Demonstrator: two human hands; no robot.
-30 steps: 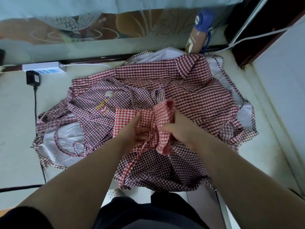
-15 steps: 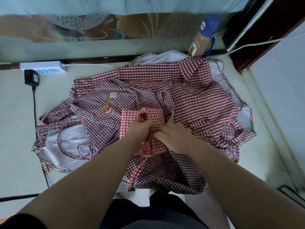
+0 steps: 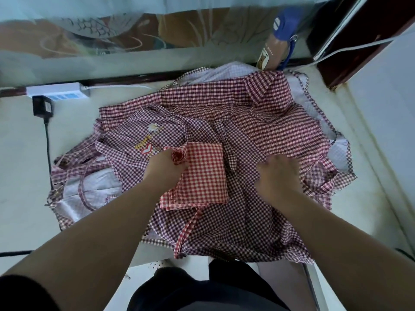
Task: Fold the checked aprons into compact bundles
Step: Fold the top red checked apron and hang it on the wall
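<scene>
Right hand (image 3: 278, 176) is leaving the red apron (image 3: 202, 173) for the darker aprons (image 3: 247, 122) (grip blurred, unclear); left hand (image 3: 165, 168) is pinching its corner, bundle seemingly done.

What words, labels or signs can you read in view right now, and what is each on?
Yellow embroidered lettering on the purple checked apron: blurred, unreadable.
Print on the brown bottle label: too small to read.
White mark on the blue bottle cap: a symbol, no letters legible.
Blue markings on the white power strip: unreadable.
Nothing can be quoted.
</scene>
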